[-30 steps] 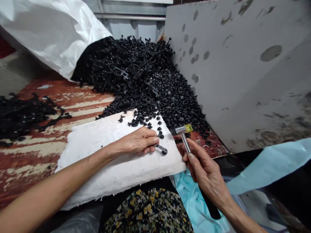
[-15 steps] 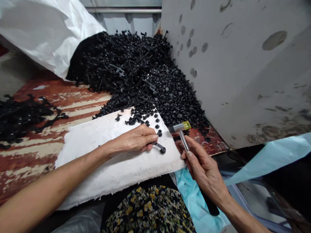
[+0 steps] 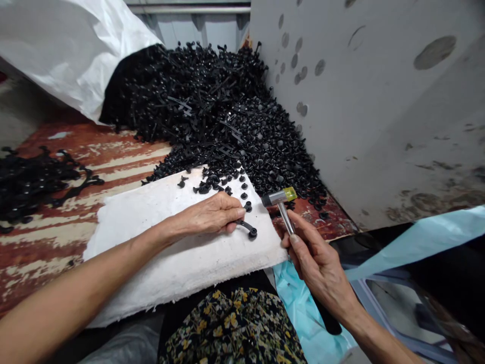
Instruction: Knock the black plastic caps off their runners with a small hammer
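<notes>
My left hand (image 3: 212, 216) rests on the white pad (image 3: 162, 253), its fingers closed on one end of a small black strap piece (image 3: 247, 228) whose round end lies on the pad. My right hand (image 3: 318, 263) is wrapped round the handle of a small hammer (image 3: 280, 198) with a metal head and a yellow face, raised just right of the strap piece. Several loose black studs (image 3: 223, 184) lie on the pad's far edge.
A large heap of black plastic parts (image 3: 212, 111) spills from a white sack (image 3: 71, 45) behind the pad. A grey stained board (image 3: 379, 101) stands on the right. More black pieces (image 3: 34, 182) lie at the left on the worn red table (image 3: 49, 237). Light blue sheeting (image 3: 409, 237) hangs at lower right.
Both hands hold much the same pose; the view has tilted slightly, so everything sits a little higher and to the left in the picture.
</notes>
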A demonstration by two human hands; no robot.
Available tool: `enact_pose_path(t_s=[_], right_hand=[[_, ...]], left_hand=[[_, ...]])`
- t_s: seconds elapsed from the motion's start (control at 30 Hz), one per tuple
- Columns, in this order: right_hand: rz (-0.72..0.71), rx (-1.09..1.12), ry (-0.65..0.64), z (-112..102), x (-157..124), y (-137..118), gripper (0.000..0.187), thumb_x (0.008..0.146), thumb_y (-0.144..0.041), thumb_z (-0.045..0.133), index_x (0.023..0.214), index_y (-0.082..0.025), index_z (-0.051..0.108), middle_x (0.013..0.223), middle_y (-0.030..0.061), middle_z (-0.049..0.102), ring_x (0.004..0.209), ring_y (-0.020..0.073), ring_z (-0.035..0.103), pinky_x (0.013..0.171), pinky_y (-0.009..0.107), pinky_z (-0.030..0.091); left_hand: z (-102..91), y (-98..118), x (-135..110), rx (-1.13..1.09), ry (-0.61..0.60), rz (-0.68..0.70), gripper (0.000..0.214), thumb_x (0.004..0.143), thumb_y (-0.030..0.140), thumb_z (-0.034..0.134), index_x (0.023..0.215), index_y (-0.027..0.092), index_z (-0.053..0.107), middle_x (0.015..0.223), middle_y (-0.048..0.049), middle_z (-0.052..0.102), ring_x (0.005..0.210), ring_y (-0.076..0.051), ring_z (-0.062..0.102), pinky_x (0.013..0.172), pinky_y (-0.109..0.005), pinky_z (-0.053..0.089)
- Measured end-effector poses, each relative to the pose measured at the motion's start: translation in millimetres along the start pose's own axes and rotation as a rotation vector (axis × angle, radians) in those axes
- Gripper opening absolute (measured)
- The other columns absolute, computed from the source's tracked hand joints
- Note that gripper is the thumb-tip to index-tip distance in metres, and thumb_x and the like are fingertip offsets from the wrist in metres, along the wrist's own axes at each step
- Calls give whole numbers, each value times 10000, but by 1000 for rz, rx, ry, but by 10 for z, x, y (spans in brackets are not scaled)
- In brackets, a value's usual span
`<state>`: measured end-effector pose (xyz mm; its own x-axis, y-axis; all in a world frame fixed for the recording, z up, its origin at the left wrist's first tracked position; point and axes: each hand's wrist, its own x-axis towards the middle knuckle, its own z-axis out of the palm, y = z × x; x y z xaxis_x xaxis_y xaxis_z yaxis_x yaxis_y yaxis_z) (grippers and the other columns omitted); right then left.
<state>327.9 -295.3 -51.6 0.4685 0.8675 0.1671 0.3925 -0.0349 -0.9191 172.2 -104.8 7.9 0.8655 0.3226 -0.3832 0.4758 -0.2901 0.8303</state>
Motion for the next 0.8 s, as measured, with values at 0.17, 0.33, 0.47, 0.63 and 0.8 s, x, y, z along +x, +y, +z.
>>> enact_pose_path(t_s=[0.17, 0.33, 0.47, 0.63, 0.8], right_hand=[[20, -42, -19, -17, 9, -3, 423, 950, -270, 479, 1365, -205, 529, 1024, 88, 726, 747, 148, 665, 708, 295, 575], [-56, -78, -79, -39, 32, 3, 432, 959, -251, 469, 1387, -229, 516, 1165, 101, 709, 903, 173, 697, 872, 360, 557], [-160, -115, -116, -53, 80, -6, 459, 966, -200, 442, 1419, -259, 482, 1341, 97, 624, 1085, 204, 671, 988, 417, 507], [-318, -221, -129, -85, 211, -112, 485, 961, -135, 435, 1435, -237, 465, 1404, 87, 573, 1228, 212, 586, 1057, 410, 457], [-511, -347, -89, -149, 246, -296, 561, 929, -61, 466, 1455, -252, 435, 1360, 78, 614, 1227, 207, 587, 1033, 355, 489]], left_hand=[[-18, 0, 23, 79, -21, 46, 424, 915, 372, 436, 553, 162, 502, 448, 48, 390, 415, -55, 328, 411, -179, 239], [-25, 13, 40, 125, 20, 107, 379, 905, 320, 447, 558, 167, 473, 465, 49, 411, 427, -54, 338, 418, -179, 240], [-10, 61, 23, 119, -11, 47, 393, 900, 305, 434, 532, 170, 470, 442, 51, 395, 406, -56, 326, 400, -182, 234], [-16, 57, 29, 121, 4, 47, 368, 884, 288, 458, 536, 171, 461, 447, 60, 386, 403, -53, 317, 390, -183, 224], [-18, 49, 45, 134, 1, 40, 358, 879, 298, 451, 543, 175, 453, 455, 65, 370, 407, -56, 309, 385, -189, 231]])
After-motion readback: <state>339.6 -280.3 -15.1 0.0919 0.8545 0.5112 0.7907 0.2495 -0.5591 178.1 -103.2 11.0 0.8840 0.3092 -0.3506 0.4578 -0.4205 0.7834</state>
